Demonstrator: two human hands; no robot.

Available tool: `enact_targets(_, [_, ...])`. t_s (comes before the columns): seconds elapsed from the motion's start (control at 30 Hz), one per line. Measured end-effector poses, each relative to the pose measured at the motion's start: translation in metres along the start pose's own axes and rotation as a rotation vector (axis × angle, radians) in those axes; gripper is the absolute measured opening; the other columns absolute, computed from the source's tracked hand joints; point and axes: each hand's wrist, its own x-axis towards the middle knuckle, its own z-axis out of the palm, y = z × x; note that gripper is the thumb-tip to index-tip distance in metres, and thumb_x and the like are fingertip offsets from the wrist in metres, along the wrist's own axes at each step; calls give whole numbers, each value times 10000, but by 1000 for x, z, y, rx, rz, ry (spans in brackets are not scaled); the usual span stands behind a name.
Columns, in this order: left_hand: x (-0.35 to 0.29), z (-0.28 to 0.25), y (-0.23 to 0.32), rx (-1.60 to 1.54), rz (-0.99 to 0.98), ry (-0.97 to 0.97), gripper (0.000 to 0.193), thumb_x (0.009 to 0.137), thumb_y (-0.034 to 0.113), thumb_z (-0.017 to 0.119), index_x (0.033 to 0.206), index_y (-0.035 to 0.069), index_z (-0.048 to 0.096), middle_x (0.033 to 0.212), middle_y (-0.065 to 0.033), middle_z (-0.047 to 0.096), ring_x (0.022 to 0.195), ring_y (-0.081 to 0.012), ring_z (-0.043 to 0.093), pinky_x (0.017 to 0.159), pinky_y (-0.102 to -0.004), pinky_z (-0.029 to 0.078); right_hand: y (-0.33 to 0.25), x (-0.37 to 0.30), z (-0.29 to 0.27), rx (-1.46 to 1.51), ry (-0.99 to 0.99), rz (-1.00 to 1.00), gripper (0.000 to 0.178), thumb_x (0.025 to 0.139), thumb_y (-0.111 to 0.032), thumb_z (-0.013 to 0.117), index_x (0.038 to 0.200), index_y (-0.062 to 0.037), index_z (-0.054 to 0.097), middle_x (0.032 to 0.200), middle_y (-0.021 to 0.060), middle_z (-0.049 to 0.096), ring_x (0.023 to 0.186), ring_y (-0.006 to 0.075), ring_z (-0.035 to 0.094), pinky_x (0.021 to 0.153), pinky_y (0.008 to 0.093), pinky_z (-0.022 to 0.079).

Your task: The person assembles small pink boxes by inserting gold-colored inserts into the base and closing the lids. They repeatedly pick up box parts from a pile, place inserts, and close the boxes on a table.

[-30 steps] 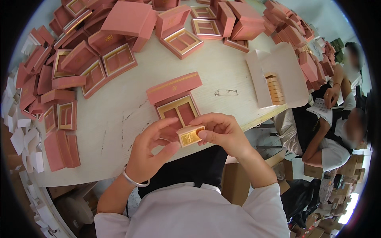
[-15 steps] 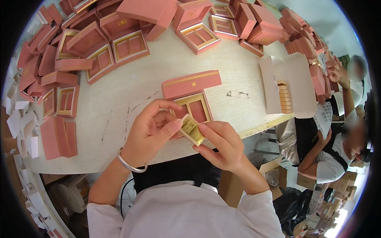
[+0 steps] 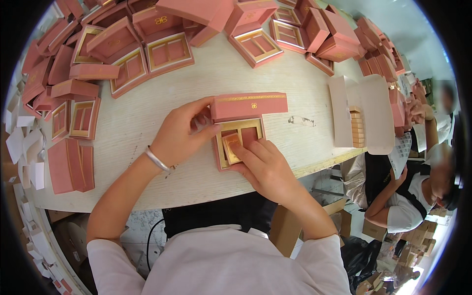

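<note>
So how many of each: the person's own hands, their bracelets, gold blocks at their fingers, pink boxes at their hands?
Left hand and right hand: 2
Silver bracelet: 1
Gold block: 1
Open pink box: 1
Total: 5

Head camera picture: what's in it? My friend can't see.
A person's right hand holds a small gold block at the left compartment of an open pink box; the left hand is at its left side. More pink boxes crowd the pale table.

A white short-sleeved shirt (image 3: 236,268) tops black bottoms (image 3: 211,212); a silvery bangle (image 3: 156,159) rings the left wrist (image 3: 164,151)
</note>
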Motion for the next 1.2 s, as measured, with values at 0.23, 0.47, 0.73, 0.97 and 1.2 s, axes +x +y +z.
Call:
enact_targets(0.23, [12, -1, -8, -131, -24, -2, 315, 808, 46, 641, 1106, -21, 564, 947, -30, 618, 841, -70, 553, 738, -233, 480, -1, -2, 9, -40, -38, 3, 359, 702, -42, 687, 1041, 25, 589, 822, 111, 528, 711, 263, 508, 632, 353, 448])
enact_targets(0.47, [14, -2, -8, -133, -29, -30, 275, 809, 51, 646, 1068, -21, 585, 917, -19, 625, 815, -60, 556, 714, -228, 484, 5, 16, -9, 83, -178, 17, 281, 696, -39, 594, 960, 53, 566, 856, 124, 526, 815, 267, 537, 712, 354, 474])
enact_targets(0.73, [15, -2, -13, -242, -18, -49, 281, 815, 23, 629, 1086, -29, 573, 947, -23, 621, 840, -59, 553, 740, -228, 481, 14, 44, -17, -40, -602, 10, 115, 695, 11, 583, 797, 13, 531, 880, 142, 563, 872, 301, 560, 760, 371, 472])
enact_targets(0.97, [14, 3, -16, -247, -52, 1, 302, 812, -4, 618, 1107, -34, 561, 978, -35, 619, 891, -87, 565, 785, -250, 484, 11, 75, -22, 52, -829, 154, 162, 747, -131, 623, 778, 14, 559, 910, 161, 577, 895, 311, 565, 774, 390, 459])
enact_targets(1.2, [7, 0, -23, -273, 72, 55, 417, 804, 6, 621, 1196, -3, 478, 1089, -66, 571, 992, -122, 533, 830, -276, 459, 6, 32, -43, 149, -287, 241, 239, 819, -170, 606, 666, -8, 518, 639, 109, 528, 655, 242, 559, 618, 370, 467])
